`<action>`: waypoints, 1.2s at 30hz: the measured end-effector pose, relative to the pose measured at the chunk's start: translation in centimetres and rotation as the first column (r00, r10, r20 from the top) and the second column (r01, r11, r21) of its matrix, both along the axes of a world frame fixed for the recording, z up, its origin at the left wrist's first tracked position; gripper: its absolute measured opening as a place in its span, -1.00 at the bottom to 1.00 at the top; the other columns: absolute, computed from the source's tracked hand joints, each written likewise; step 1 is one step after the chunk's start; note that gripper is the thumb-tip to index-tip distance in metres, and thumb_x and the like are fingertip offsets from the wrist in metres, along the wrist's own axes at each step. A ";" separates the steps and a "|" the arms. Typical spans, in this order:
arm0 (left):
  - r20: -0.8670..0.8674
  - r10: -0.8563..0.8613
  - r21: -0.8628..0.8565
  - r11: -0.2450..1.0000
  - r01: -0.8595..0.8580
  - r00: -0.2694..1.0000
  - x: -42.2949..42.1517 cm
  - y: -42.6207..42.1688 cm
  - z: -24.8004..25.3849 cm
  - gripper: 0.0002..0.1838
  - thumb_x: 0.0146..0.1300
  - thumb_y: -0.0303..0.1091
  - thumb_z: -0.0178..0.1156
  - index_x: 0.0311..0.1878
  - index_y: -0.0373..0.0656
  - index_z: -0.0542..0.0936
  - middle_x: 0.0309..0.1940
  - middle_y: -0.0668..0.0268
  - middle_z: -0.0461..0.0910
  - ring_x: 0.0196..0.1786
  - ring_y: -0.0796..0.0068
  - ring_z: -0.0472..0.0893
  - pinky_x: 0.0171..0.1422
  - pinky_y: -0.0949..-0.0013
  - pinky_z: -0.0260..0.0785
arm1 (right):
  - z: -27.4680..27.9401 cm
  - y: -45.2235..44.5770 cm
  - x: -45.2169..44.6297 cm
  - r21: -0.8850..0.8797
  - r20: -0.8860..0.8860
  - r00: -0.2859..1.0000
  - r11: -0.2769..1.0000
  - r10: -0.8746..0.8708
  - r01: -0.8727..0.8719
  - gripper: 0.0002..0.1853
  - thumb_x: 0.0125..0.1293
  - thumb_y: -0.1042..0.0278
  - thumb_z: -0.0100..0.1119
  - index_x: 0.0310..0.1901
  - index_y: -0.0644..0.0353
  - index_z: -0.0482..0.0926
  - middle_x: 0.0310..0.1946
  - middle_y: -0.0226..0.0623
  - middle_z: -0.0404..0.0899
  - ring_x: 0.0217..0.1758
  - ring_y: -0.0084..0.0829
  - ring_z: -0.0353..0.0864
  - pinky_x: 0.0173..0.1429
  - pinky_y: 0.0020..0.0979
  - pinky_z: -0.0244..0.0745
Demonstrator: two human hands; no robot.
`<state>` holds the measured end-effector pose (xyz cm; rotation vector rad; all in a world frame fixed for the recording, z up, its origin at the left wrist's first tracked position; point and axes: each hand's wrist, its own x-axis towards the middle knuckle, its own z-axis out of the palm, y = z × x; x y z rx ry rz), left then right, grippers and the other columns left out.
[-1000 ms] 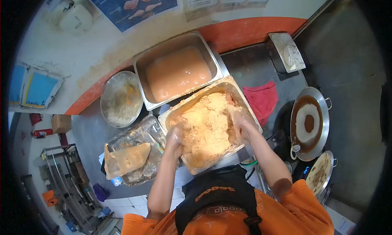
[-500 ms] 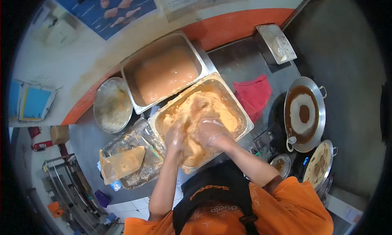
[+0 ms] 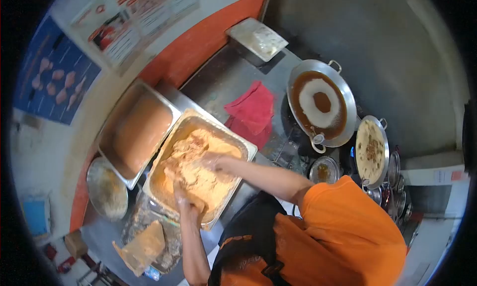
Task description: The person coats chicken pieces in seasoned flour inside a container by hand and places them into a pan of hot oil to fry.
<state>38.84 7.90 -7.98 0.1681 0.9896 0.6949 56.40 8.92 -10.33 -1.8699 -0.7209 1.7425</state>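
Note:
A metal tray [image 3: 232, 206] holds orange-yellow flour mixture [image 3: 218, 181] with reddish lumps in it. Both hands are inside this tray. My left hand [image 3: 180, 189] is at the tray's left part, its fingers in the flour and coated with it. Over the middle of the tray, my right hand [image 3: 211, 160] dips into the mixture, its fingers buried or blurred. What either hand holds, if anything, cannot be made out. Against the flour tray stands a deep metal pan [image 3: 141, 132] of pinkish-orange liquid.
A round bowl [image 3: 108, 191] and a messy clear container [image 3: 171, 251] with a floury sheet lie left. Beyond the tray is a red cloth [image 3: 253, 109]. A wok of brown oil [image 3: 343, 129], a second pan of frying food [image 3: 371, 151] and a small tray [image 3: 258, 39] stand to the right and back.
The camera view has turned to the right, so the trays appear further left and tilted. Both hands have moved from the tray's sides into the mixture and the flour is more disturbed, with reddish lumps showing.

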 end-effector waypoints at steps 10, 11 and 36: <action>0.131 0.128 -0.104 0.988 -0.115 0.983 -7.8 -3.6 -6.1 -0.61 0.42 -0.03 0.04 0.07 -0.12 0.56 -0.23 0.33 0.59 -0.25 0.49 0.60 -0.20 0.35 0.52 | 6.6 -1.2 2.6 0.080 -0.119 0.992 0.996 0.039 -0.030 -0.78 0.13 0.35 0.41 -0.21 0.27 0.71 -0.36 -0.22 0.70 -0.19 -0.39 0.69 -0.03 -0.32 0.58; -0.009 0.238 -0.062 0.969 -0.238 0.971 -6.9 -4.1 -5.3 -0.57 0.44 0.04 0.03 0.07 -0.11 0.57 -0.29 0.35 0.58 -0.33 0.55 0.58 -0.30 0.40 0.50 | -5.5 -3.2 3.0 0.090 -0.333 0.943 0.996 0.019 0.012 -0.63 0.23 0.30 0.38 0.03 0.31 0.67 -0.09 -0.20 0.69 0.01 -0.38 0.64 0.04 -0.29 0.55; 0.062 0.272 -0.095 0.959 -0.266 0.960 -3.3 0.7 1.2 -0.35 0.45 0.20 0.02 0.34 -0.14 0.46 0.21 0.10 0.57 0.21 0.07 0.60 0.33 -0.09 0.46 | 0.1 -1.1 1.2 -0.163 -0.216 0.952 0.970 -0.215 0.182 -0.59 0.36 0.26 0.30 0.14 0.31 0.55 -0.11 -0.23 0.68 -0.20 -0.41 0.69 -0.21 -0.27 0.70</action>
